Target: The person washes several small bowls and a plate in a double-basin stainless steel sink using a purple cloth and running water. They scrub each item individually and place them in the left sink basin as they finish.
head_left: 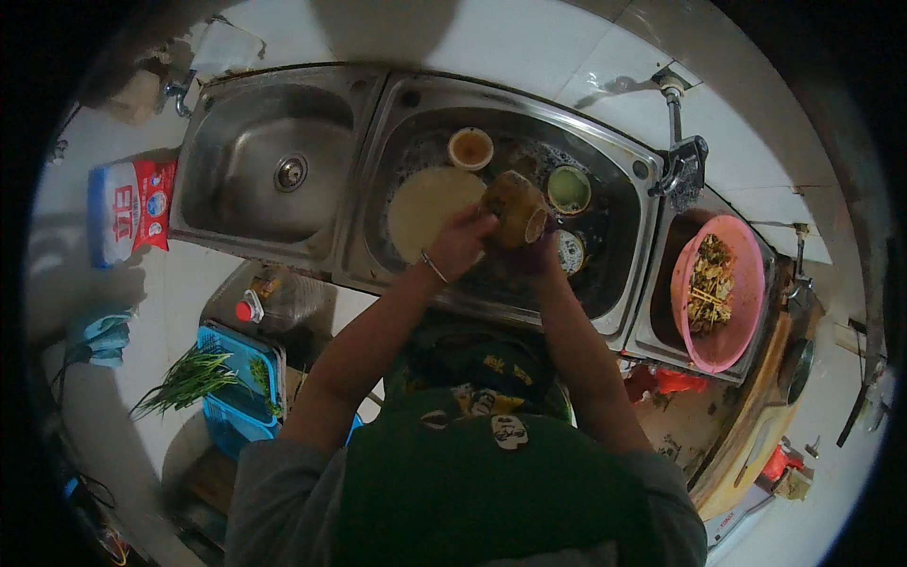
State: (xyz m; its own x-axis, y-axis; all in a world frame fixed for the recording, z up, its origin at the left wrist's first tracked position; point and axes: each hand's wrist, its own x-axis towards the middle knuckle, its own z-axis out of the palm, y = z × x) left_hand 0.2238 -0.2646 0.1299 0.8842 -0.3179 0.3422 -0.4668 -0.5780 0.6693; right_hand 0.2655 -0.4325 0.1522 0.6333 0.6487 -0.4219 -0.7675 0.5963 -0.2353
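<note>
Over the middle basin of a steel sink, a brown ceramic pot or bowl is held tilted, with a round ringed end turned to the lower right. My left hand grips its left side. Against its lower right side lies my right hand, in shadow with a purplish tint; its fingers are mostly hidden. Around the pot, in the basin, are a bowl of orange-brown liquid, a bowl of greenish liquid and a foamy bowl. A large pale round plate or bowl sits on the left, partly behind my left hand.
A left basin has a drain. Right of the sink, a pink plastic basin holds food scraps and chopsticks. A tap juts from the wall. Blue baskets with green stalks, a clear plastic jug and a detergent bag lie left.
</note>
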